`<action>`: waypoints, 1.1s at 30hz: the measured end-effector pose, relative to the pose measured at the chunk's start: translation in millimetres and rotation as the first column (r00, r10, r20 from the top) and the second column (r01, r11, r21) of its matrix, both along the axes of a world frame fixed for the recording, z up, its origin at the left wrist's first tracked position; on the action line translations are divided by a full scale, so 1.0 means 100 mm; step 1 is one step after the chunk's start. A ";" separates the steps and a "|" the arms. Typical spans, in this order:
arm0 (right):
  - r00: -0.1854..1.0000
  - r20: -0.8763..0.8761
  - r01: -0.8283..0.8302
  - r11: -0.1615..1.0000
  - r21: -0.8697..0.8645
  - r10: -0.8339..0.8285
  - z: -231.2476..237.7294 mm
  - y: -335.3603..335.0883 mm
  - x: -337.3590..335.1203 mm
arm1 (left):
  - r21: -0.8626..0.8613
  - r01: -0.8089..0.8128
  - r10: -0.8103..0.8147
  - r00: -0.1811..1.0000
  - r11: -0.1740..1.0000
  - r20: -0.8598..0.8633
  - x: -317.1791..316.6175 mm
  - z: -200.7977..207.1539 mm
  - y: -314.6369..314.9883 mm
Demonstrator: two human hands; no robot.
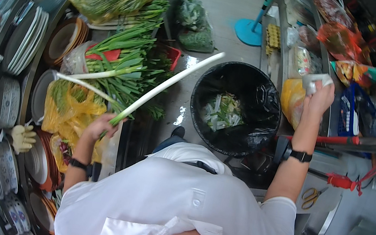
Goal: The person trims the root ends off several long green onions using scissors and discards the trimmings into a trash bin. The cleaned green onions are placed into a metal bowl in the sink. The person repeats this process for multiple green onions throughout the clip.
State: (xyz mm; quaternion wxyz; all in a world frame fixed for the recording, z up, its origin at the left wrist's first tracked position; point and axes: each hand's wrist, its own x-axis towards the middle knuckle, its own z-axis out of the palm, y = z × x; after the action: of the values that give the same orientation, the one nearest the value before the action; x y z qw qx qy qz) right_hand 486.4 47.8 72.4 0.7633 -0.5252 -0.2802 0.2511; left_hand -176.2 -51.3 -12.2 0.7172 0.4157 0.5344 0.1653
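My left hand is closed round the green end of a long leek. Its white stalk slants up and to the right, with the tip near the rim of a black-lined bin. Inside the bin lie vegetable scraps, white and green. My right hand is raised beside the right-hand shelves, fingers closed on a small whitish-grey object whose kind I cannot make out. Left of the held leek, more leeks are heaped with their green leaves toward the aisle.
Stacked plates and bowls fill the left shelves. Yellow bags of produce sit near my left hand. A bagged leafy vegetable lies on the floor ahead, near a turquoise stand base. Scissors lie at lower right.
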 end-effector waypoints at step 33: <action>0.851 0.347 -0.251 0.887 -0.388 0.393 -0.37 -0.99 -1.81 | 0.743 0.205 -0.242 0.968 0.637 -0.059 3.22 0.38 0.45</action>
State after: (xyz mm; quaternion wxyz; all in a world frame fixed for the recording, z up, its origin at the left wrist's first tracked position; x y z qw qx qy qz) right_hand 305.2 -50.8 35.6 0.5333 -0.6308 -0.4757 0.3024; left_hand 145.9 -6.8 26.3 0.5121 0.7305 0.3480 0.2883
